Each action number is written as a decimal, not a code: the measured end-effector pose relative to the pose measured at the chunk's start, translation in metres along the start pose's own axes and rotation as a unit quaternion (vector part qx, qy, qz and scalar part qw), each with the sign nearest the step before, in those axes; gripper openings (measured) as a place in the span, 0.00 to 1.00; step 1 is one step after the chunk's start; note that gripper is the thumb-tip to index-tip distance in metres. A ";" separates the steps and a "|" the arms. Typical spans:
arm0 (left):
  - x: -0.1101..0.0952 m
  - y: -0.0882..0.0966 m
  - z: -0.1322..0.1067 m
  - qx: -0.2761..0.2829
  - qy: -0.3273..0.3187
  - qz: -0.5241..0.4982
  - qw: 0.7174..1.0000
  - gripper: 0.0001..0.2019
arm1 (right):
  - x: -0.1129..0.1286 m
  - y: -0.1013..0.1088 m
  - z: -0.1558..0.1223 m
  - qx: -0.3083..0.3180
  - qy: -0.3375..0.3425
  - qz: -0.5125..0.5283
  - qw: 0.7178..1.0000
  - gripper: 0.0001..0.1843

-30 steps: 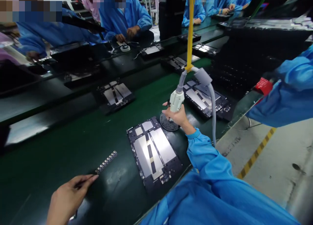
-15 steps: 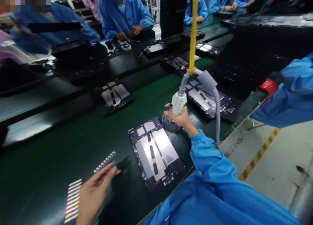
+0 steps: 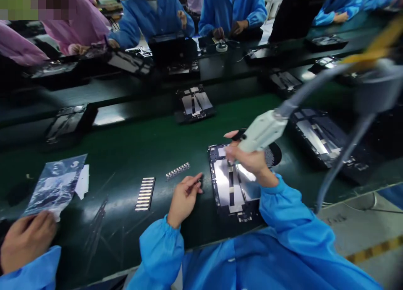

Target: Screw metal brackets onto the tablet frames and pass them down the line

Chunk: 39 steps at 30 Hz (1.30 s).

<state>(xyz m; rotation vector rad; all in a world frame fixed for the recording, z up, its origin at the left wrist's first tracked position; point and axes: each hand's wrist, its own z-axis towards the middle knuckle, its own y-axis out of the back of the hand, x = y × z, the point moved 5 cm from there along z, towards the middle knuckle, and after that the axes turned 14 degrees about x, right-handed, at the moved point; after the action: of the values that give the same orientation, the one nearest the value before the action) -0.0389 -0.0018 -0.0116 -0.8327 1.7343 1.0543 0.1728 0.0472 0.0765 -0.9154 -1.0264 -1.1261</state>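
Note:
My right hand is wrapped round a white electric screwdriver with a grey cable, tilted over the upper part of an opened tablet. The tablet lies flat, its silver plates and dark ribbon strips showing; my hand hides part of it. Behind the screwdriver is a round dark dish filled with small specks. My left hand is just left of the tablet, fingertips pinched; a tiny dark thing at them is too small to name. Beside it lie a narrow strip of small parts and a striped card.
At the left, another person's hand touches a silvery plastic bag. More opened tablets lie along the green bench. A grey cable hangs at the right. Co-workers sit across the bench.
My view has turned left. My right hand has brought the screwdriver from the round dish to over the tablet, tilting it. My left hand has moved closer to the tablet.

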 end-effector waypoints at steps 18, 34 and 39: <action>0.018 0.024 -0.033 -0.126 0.029 -0.065 0.989 0.14 | -0.044 -0.044 0.027 0.079 -0.058 -0.059 0.993 0.11; 0.014 0.012 -0.019 -0.143 -0.041 -0.116 0.982 0.10 | -0.032 -0.044 0.025 0.069 -0.025 0.030 0.997 0.15; 0.003 -0.001 0.007 -0.070 -0.113 -0.050 0.990 0.11 | -0.035 -0.049 0.023 0.088 -0.010 0.093 0.992 0.16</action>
<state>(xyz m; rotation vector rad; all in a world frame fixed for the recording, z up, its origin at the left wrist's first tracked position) -0.0367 0.0034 -0.0166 -0.8440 1.4280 1.1657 0.1167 0.0682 0.0525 -0.8637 -1.0166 -0.8587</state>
